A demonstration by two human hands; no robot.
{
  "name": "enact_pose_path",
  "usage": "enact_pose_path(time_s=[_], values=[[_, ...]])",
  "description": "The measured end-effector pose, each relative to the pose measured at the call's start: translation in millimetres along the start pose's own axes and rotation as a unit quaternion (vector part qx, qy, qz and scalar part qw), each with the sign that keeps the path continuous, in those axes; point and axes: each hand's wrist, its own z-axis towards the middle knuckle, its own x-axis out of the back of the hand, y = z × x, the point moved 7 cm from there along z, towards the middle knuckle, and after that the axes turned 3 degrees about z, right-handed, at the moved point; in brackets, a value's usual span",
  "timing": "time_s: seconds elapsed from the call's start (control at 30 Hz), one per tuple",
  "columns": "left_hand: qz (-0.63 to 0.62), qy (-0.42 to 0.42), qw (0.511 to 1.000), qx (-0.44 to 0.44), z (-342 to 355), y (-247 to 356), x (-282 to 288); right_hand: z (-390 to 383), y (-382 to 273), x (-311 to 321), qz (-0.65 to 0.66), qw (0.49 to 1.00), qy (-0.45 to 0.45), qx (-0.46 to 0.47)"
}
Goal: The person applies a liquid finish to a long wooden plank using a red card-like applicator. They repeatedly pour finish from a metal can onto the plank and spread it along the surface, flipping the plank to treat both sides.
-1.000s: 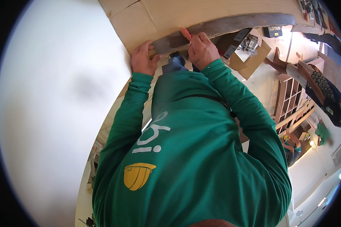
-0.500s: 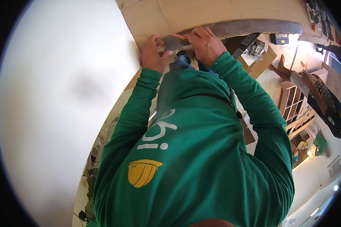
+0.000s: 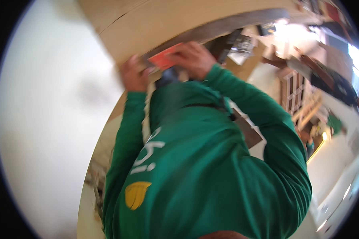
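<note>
A flat red-orange piece (image 3: 162, 58), thin like a card or a sheet, is gripped by my right hand (image 3: 193, 59), with its wide face now showing. Just left of it, my left hand (image 3: 135, 75) is raised by the board's corner, its fingers blurred by motion. Both hands are at the curved dark grey-brown edge (image 3: 223, 24) of a tan board (image 3: 135, 20). Whether the red-orange piece touches that edge cannot be made out.
A white wall (image 3: 56, 99) rises close on my left. Cardboard and a small silver item (image 3: 243, 44) lie beyond the edge on the right. Further right are a person (image 3: 327, 75) and a wooden shelf frame (image 3: 293, 85).
The red-orange piece has turned from a thin sliver to a broad face, and my right hand has drawn it off the edge toward me. My view has shifted, with blur.
</note>
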Motion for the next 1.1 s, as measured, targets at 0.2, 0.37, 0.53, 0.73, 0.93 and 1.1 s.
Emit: enact_pose_path(time_s=[0.2, 0.37, 0.53, 0.73, 0.93, 1.1], values=[[-0.077, -0.066, 0.99, 0.1, -8, 6, 5, 13, 0, 21, 0.107, 0.977, 0.143, -0.113], [-0.056, -0.007, 0.998, 0.009, -8, 23, 16, 3, 23, 3, 0.095, 0.986, 0.112, -0.084], [-0.16, -0.044, 0.966, 0.199, -33, 26, 18, -2, 18, 7, 0.051, 0.99, 0.073, -0.107], [-0.223, -0.042, 0.924, 0.306, -30, 43, 26, 16, 18, -9, 0.006, 1.0, 0.012, -0.028], [-0.198, -0.033, 0.942, 0.27, -20, 39, 16, 22, 19, -36, -0.019, 0.999, -0.037, 0.001], [-0.24, -0.056, 0.922, 0.3, -24, 28, 10, 8, 15, -7, 0.004, 0.999, -0.024, 0.035]])
